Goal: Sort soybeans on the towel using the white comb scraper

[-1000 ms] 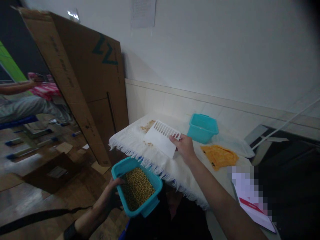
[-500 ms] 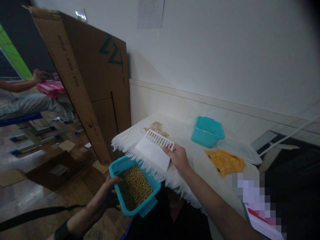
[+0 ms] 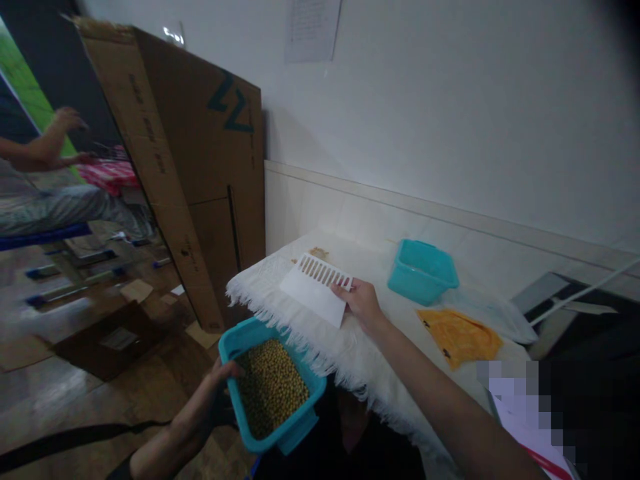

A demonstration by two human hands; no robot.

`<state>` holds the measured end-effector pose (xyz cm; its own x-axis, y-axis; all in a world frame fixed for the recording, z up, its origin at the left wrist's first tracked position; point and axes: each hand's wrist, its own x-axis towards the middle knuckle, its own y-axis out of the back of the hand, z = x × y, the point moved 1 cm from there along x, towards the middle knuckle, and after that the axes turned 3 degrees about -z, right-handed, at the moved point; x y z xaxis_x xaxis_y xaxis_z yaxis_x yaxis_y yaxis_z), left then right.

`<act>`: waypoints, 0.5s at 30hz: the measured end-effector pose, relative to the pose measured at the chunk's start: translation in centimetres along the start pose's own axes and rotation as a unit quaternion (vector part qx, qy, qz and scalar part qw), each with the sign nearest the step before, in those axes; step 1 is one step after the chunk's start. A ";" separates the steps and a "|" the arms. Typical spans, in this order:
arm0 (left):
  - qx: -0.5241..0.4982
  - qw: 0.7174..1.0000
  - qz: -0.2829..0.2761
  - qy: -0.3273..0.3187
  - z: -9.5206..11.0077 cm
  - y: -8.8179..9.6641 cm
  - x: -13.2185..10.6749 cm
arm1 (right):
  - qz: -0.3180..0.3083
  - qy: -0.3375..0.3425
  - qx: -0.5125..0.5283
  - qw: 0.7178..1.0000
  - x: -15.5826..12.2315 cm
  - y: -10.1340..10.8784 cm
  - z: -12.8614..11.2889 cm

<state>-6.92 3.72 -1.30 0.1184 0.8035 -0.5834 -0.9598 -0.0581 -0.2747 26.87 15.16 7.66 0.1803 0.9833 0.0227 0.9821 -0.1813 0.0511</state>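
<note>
My left hand [image 3: 213,393] grips the near-left rim of a teal plastic basket [image 3: 299,432], thumb over the edge. Yellow soybeans [image 3: 275,387] fill its bottom. The basket is held tilted just below the fringed edge of the table. My right hand [image 3: 364,305] pinches the right end of a white flat slotted scraper [image 3: 315,299], which lies low over the white tablecloth [image 3: 270,283]. Beyond its slotted edge is a small patch of beans [image 3: 319,253], partly hidden by the scraper.
A second teal basket [image 3: 423,273] stands at the back of the table by the wall. In front of it lies a yellow cloth [image 3: 463,337]. A tall cardboard box [image 3: 200,167] rises at the left. Farther left, a person [image 3: 45,173] sits by a red checked cloth [image 3: 113,175].
The scraper has shifted slightly away from me over the bean patch, so fewer loose beans show. The left hand still holds the basket. The seated person's arm has risen.
</note>
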 end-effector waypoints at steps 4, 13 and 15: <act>0.016 1.000 -0.011 -0.020 0.3 -0.4 -0.9 | 0.029 0.007 -0.011 1.000 1.8 2.1 -0.7; 0.016 1.000 -0.009 -0.004 0.8 -0.8 -1.3 | 0.007 0.008 -0.007 1.000 1.7 1.1 -0.4; 0.020 1.000 -0.010 -0.004 1.0 -1.0 -1.3 | -0.013 0.001 -0.009 1.000 1.5 0.4 0.1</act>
<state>-6.39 3.34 0.44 0.1355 0.8088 -0.5722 -0.9666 -0.0190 -0.2556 27.50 16.57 7.63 0.1553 0.9876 0.0234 0.9853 -0.1565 0.0690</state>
